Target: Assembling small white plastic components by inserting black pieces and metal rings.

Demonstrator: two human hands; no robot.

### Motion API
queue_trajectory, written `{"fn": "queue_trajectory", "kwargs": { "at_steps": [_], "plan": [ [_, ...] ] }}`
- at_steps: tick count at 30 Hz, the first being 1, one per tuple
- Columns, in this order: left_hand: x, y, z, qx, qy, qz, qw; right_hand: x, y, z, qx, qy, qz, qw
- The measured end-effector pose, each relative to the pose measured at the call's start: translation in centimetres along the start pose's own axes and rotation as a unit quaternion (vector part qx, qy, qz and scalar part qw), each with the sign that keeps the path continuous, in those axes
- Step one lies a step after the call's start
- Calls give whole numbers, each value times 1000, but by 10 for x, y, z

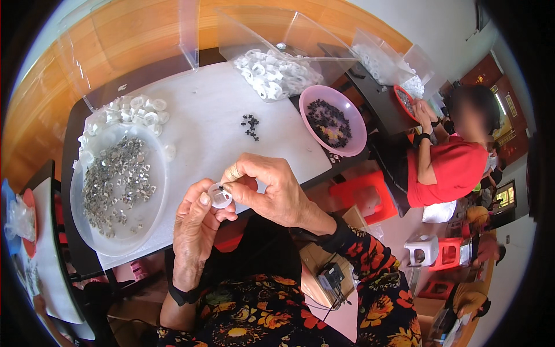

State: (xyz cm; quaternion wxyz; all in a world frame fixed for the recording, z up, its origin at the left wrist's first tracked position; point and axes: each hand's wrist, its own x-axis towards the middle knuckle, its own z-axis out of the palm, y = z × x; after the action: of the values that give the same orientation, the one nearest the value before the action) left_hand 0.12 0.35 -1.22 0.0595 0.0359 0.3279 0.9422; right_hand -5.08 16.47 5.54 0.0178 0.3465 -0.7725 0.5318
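Note:
My left hand (196, 225) is closed round the edge of a small round white plastic part (221, 198), held up over the table's near edge. At its upper rim my right hand (266, 188) pinches with thumb and forefinger. A small black piece (221, 188) shows at that thumb tip, against the white part; the fingers partly cover it. Several loose black cross-shaped pieces (250, 124) lie on the white table sheet (202, 110) beyond my hands. Left of my left hand stands a translucent oval tub (156, 214) with many small shiny metal pieces.
White plastic parts (151, 113) are heaped behind the tub. A clear acrylic bin (289, 34) of white parts stands at the back. Right of it, a pink bowl (358, 124) holds black pieces. A person in red (445, 168) works at the right, near a red stool (370, 196).

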Motion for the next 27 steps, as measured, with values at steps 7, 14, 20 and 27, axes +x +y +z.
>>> {"fn": "queue_trajectory", "kwargs": {
  "at_steps": [7,14,20,27],
  "plan": [
    [-1,0,-1,-12,8,-7,1000,-2,3,11,-39,30,-35,998],
    [-2,2,2,4,10,-12,1000,-4,7,14,-100,48,-71,991],
    [-3,-1,8,59,46,7,997,-3,3,19,-165,57,-70,982],
    [-6,-9,16,157,44,48,985,-11,1,16,-265,33,-83,960]
  ]
}}
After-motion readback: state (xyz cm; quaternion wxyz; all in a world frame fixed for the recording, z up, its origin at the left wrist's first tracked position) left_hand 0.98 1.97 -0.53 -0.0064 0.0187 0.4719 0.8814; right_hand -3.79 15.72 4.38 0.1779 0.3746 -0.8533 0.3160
